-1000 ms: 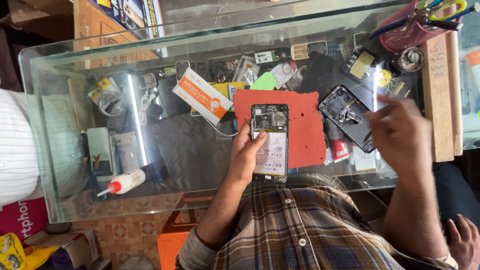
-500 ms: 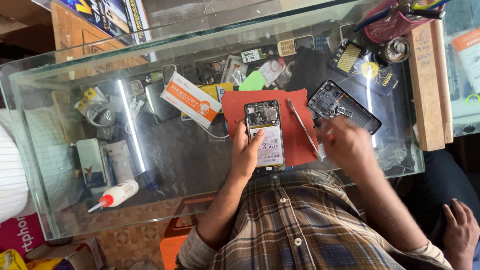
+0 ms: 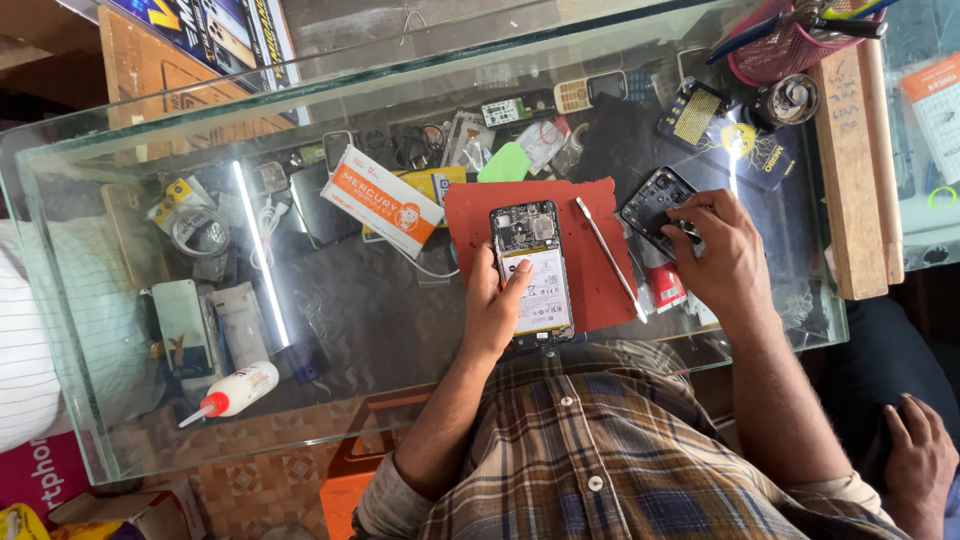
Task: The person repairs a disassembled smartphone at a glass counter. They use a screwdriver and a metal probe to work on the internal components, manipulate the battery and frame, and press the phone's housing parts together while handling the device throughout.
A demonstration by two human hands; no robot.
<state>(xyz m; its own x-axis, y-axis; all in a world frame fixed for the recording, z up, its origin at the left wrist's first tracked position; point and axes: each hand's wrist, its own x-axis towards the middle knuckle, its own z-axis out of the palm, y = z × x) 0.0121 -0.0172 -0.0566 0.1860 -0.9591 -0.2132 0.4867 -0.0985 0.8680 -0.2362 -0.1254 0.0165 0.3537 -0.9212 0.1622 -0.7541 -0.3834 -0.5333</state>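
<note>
An opened phone [image 3: 533,265] with its circuit board and white battery showing lies on a red mat [image 3: 590,215] on the glass counter. My left hand [image 3: 495,305] grips the phone's left edge, thumb on the battery. A thin metal pry tool [image 3: 610,258] lies loose on the mat to the right of the phone. My right hand [image 3: 718,255] rests past the mat's right edge, fingertips curled on a black phone housing [image 3: 648,203], covering its near end.
An orange and white box [image 3: 380,200], phone parts and cables lie under the glass top [image 3: 400,330]. A glue bottle [image 3: 235,390] is at the left, a pink tool cup [image 3: 790,45] and wooden block [image 3: 845,170] at the right. Another person's hand [image 3: 915,450] is bottom right.
My right hand swung in to the mat, left the metal pry tool lying there, then moved back right onto the black housing. My left hand kept hold of the phone.
</note>
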